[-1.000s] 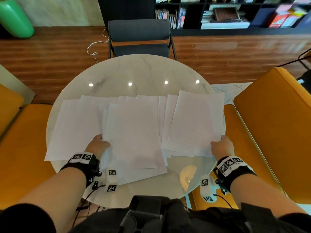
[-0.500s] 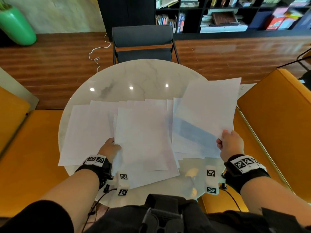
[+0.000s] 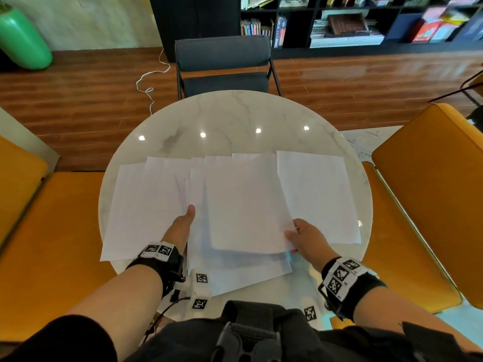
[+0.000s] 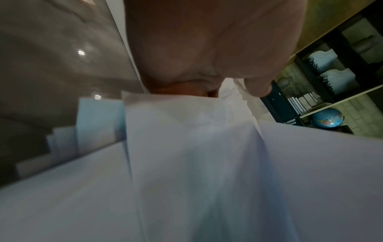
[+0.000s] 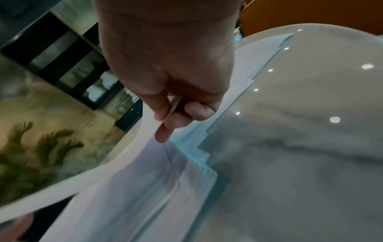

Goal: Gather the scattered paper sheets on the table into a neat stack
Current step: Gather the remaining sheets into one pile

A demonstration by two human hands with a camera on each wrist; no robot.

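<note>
One sheet (image 3: 248, 205) pinched by your right hand (image 3: 307, 237) sits over the middle pile (image 3: 235, 273) on the table (image 3: 235, 113); your left hand (image 3: 180, 228) grips that pile's left edge. Square corners before releasing.

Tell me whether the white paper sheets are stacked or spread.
Still spread: white paper sheets fan across the round marble table; right hand pinches one.

Matt white paper sheets (image 3: 245, 205) on glossy marble table (image 3: 235, 116)
</note>
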